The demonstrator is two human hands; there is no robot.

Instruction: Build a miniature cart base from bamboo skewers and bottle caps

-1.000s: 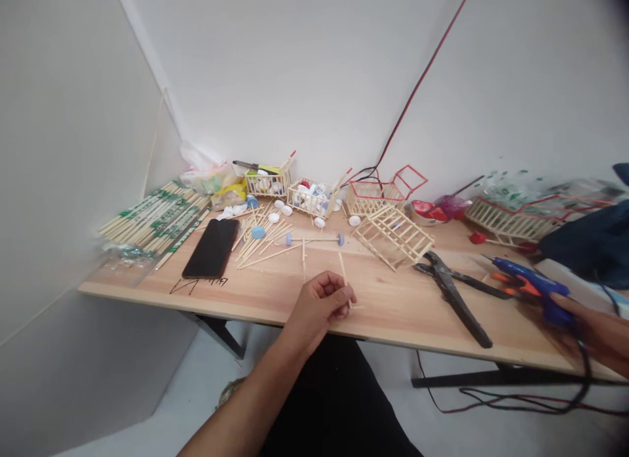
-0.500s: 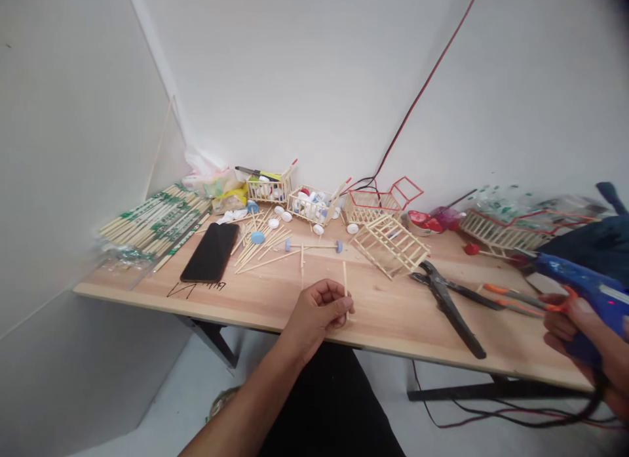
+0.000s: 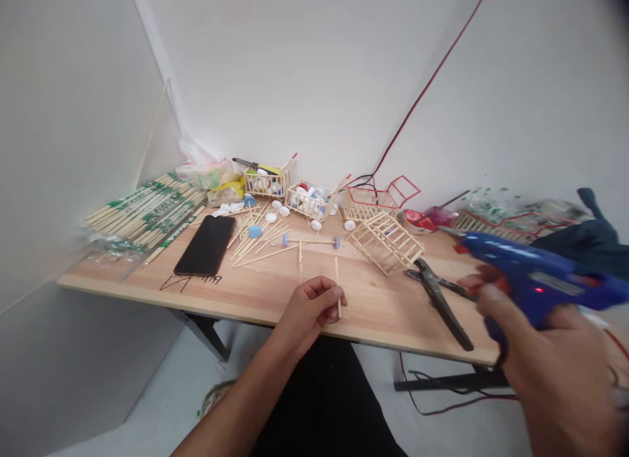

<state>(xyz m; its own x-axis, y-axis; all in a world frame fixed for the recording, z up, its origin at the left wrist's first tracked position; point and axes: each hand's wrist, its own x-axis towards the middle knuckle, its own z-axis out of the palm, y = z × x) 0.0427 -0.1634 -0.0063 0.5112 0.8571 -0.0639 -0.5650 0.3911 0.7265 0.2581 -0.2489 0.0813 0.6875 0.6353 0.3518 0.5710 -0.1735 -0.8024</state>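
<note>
Near the table's front edge, my left hand (image 3: 314, 306) pinches a short wooden stick (image 3: 337, 273) that points away from me. On the right, my right hand (image 3: 545, 352) is wrapped round a blue hot glue gun (image 3: 531, 267), held up over the table with its nozzle to the left and a small red light glowing. Just beyond my left hand lies another wooden stick (image 3: 301, 257). It meets an axle stick (image 3: 312, 242) that has a blue-grey cap at each end. A slatted wooden-stick frame (image 3: 388, 244) lies tilted to the right of these.
Black-handled pliers (image 3: 439, 303) lie right of centre. A phone (image 3: 205, 245), packaged chopsticks (image 3: 147, 214) and loose cut sticks (image 3: 260, 244) are on the left. Small stick carts (image 3: 310, 204) holding caps line the wall. A red dish (image 3: 417, 221) sits at the back right.
My right hand has brought the glue gun leftward and closer to the camera. My left hand keeps its pinch on the stick; the whole view has shifted slightly.
</note>
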